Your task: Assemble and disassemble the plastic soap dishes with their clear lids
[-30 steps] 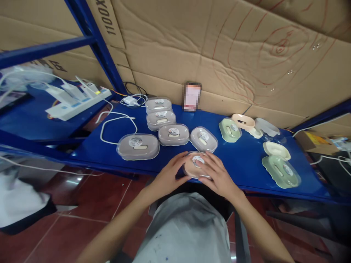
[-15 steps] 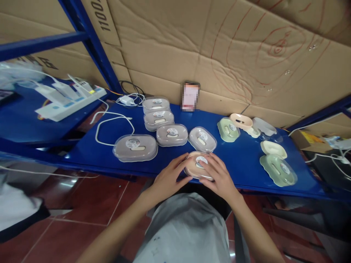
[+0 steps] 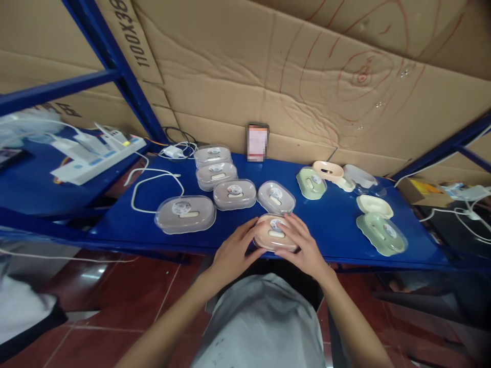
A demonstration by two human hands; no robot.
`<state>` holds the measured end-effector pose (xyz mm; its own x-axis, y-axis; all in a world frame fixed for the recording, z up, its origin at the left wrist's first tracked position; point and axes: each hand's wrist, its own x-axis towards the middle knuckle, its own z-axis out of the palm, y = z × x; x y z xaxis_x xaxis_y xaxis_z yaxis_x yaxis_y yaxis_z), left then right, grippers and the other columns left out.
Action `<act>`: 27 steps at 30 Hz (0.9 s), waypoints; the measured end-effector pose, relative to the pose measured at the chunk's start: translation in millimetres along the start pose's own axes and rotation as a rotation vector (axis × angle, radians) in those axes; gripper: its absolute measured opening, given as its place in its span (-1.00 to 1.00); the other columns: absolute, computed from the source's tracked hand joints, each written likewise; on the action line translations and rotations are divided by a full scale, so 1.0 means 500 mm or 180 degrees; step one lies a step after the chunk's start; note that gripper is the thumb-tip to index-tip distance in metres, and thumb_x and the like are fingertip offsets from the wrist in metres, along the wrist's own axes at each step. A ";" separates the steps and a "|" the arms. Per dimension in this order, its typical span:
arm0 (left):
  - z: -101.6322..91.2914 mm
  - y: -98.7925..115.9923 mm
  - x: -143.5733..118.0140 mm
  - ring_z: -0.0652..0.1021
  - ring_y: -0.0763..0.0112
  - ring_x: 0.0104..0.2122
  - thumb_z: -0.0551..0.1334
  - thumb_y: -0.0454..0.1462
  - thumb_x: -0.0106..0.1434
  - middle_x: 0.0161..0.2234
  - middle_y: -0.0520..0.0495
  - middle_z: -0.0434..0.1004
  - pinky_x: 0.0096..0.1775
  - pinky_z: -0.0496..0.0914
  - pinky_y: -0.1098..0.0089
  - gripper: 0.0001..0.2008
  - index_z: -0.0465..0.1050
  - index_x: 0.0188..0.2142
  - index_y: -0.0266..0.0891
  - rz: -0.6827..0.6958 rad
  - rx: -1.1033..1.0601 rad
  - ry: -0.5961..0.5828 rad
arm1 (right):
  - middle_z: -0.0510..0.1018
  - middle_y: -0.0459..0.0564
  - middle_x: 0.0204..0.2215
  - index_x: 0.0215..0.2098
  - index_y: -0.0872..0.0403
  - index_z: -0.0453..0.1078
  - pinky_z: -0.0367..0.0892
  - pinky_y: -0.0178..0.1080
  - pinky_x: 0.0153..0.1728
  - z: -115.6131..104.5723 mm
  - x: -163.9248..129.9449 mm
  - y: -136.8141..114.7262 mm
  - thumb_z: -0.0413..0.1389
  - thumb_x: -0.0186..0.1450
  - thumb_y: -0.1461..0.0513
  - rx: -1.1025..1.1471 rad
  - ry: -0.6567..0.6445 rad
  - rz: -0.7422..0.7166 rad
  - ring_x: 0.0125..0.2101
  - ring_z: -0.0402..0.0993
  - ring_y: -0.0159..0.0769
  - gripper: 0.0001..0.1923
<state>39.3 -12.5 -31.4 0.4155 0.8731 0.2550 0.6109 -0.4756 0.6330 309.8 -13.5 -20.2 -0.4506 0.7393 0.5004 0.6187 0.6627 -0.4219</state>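
Observation:
A peach soap box (image 3: pixel 264 236) with a clear lid and a round sticker lies at the table's front edge. My left hand (image 3: pixel 236 251) grips its left end, fingers on top and thumb at the near side. From the other end my right hand (image 3: pixel 303 243) holds it, some fingers lying over the lid. Just behind stands a grey-mauve soap box (image 3: pixel 276 198). More of that colour sit to the left: one soap box (image 3: pixel 185 214) near the front, another soap box (image 3: pixel 235 194) and two more towards the back.
On the right lie green soap boxes (image 3: pixel 311 184), a peach tray (image 3: pixel 328 171), a cream tray (image 3: pixel 375 206) and a grey piece (image 3: pixel 359 176). A phone (image 3: pixel 257 143) leans on the cardboard (image 3: pixel 215 76). White cables (image 3: pixel 134 191) and a power strip (image 3: pixel 95 163) are left.
The view has shifted slightly, so the things on the table sit a little differently in the picture. Both hands stay on the peach soap box.

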 end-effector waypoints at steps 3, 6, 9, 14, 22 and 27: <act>0.001 -0.002 -0.001 0.38 0.08 0.43 0.28 -0.09 0.51 0.49 -0.14 0.25 0.34 0.43 0.02 -0.36 0.13 0.49 0.06 0.0013 0.0012 0.0006 | 0.29 0.13 0.48 0.51 -0.15 0.23 0.30 0.28 0.39 0.003 -0.002 -0.002 0.29 0.45 0.03 -0.0130 -0.0029 -0.0090 0.51 0.13 0.07 -0.27; 0.003 -0.010 -0.004 0.39 0.08 0.43 0.29 -0.11 0.51 0.49 -0.15 0.27 0.32 0.45 0.03 -0.38 0.16 0.47 0.04 -0.0006 -0.0051 0.0019 | 0.24 0.08 0.51 0.52 -0.19 0.20 0.29 0.28 0.40 0.007 -0.004 -0.007 0.29 0.46 0.05 -0.0271 -0.0119 -0.0142 0.53 0.05 0.07 -0.27; 0.003 -0.018 -0.006 0.39 0.08 0.43 0.30 -0.12 0.50 0.48 -0.15 0.29 0.32 0.45 0.04 -0.39 0.19 0.45 0.05 0.0006 -0.0137 0.0043 | 0.26 0.05 0.50 0.52 -0.20 0.21 0.28 0.26 0.41 0.008 -0.002 -0.012 0.27 0.46 0.03 -0.0291 -0.0188 -0.0098 0.52 0.07 0.06 -0.28; 0.007 -0.015 -0.007 0.42 0.06 0.40 0.28 -0.17 0.52 0.51 -0.22 0.16 0.24 0.54 0.10 -0.43 0.21 0.44 0.03 0.0141 0.0007 0.0386 | 0.24 0.04 0.51 0.54 -0.18 0.17 0.18 0.26 0.44 -0.001 0.009 -0.031 0.16 0.52 -0.03 -0.0556 -0.0401 0.0037 0.53 0.05 0.07 -0.32; 0.009 0.012 0.022 0.56 0.00 0.19 0.25 -0.31 0.51 0.24 -0.27 0.51 0.17 0.54 0.00 -0.65 0.49 0.24 -0.11 0.0807 0.1127 0.0961 | 0.41 0.00 0.43 0.45 -0.09 0.30 0.06 0.17 0.45 -0.123 0.101 0.130 -0.10 0.59 0.21 -0.1176 -0.0012 0.0645 0.46 0.22 -0.06 -0.50; 0.032 0.033 0.086 0.62 -0.02 0.10 0.26 -0.27 0.50 0.22 -0.31 0.54 0.06 0.55 0.06 -0.64 0.50 0.25 -0.14 0.0749 0.1589 0.1020 | 0.40 0.32 0.39 0.36 0.14 0.36 0.01 0.35 0.37 -0.203 0.146 0.321 -0.03 0.50 0.25 -0.1711 0.0332 0.1353 0.42 0.22 0.16 -0.51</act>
<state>78.1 15.4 -21.8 0.4019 0.6913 0.6005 0.8004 -0.5837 0.1362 441.6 134.5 25.5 -0.0508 0.8885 0.4560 0.9730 0.1469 -0.1780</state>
